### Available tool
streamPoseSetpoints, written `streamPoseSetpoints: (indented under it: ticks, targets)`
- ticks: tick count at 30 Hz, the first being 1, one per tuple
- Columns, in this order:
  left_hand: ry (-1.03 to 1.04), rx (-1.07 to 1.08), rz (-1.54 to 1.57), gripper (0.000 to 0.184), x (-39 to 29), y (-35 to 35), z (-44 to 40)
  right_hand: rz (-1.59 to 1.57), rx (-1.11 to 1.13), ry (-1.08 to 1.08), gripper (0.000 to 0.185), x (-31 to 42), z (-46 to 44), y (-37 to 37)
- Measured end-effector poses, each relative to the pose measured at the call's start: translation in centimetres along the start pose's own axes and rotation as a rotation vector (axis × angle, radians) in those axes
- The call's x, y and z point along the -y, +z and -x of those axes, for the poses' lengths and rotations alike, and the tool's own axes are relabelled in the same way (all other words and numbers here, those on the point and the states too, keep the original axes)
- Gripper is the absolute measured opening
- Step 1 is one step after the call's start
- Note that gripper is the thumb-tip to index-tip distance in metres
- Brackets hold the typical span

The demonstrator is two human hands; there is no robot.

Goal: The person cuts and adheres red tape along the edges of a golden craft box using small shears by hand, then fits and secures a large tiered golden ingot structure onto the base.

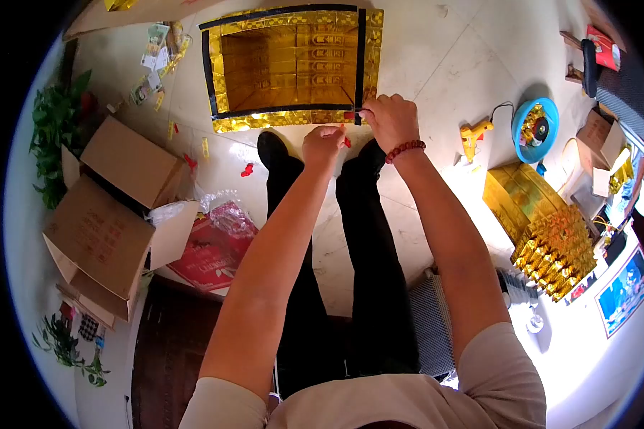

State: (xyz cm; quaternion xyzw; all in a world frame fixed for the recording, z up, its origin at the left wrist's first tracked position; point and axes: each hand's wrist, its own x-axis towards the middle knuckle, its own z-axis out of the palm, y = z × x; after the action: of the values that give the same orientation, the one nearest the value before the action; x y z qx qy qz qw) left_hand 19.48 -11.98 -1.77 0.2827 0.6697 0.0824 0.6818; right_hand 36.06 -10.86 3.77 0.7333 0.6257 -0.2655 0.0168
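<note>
An open box covered in shiny gold paper (261, 118), with black strips along its rim, stands on the floor before my feet. My left hand (322, 148) is closed just off its near edge, with a small red piece (347, 142) at the fingertips. My right hand (392, 123), a beaded bracelet at its wrist, is pinched at the near right corner, by the end of a black strip (360, 57). Another small red bit (348, 116) shows there on the rim. What the right fingers grip is too small to make out.
At the right are a yellow glue gun (471, 140), a blue basin (536, 151) with items in it and a gold box (515, 191). Cardboard boxes (96, 222) stand at the left. Red scraps (247, 170) and paper notes (154, 48) lie on the floor.
</note>
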Motion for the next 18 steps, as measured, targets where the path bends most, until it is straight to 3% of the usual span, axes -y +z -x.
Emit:
streamPoseSetpoints:
  ticks: [1, 5, 11, 13, 17, 18]
  targets:
    - [-0.097, -0.017, -0.028, 0.021, 0.3, 0.2, -0.5, 0.028, -0.023, -0.027, 0.012, -0.1, -0.2, 0.1]
    - [-0.054, -0.042, -0.037, 0.025, 0.8, 0.9, -1.6, 0.1, -0.095, -0.104, 0.009, -0.3, -0.4, 0.1]
    - [-0.268, -0.106, 0.196, 0.026, -2.9, 2.0, 0.3, 0.061, -0.121, -0.12, 0.007, -0.5, -0.4, 0.6]
    - [-0.3, -0.068, 0.127, 0.037, -2.7, 2.1, 0.1, 0.044, -0.147, -0.134, 0.006, -0.6, -0.4, 0.9]
    - [-0.285, -0.028, 0.171, 0.035, -2.0, 2.3, -0.6, 0.033, -0.174, -0.166, 0.004, -0.5, -0.5, 0.9]
    - [-0.256, -0.09, 0.233, 0.026, -2.2, 2.8, -0.3, 0.031, -0.171, -0.168, 0.004, -0.4, -0.5, 0.9]
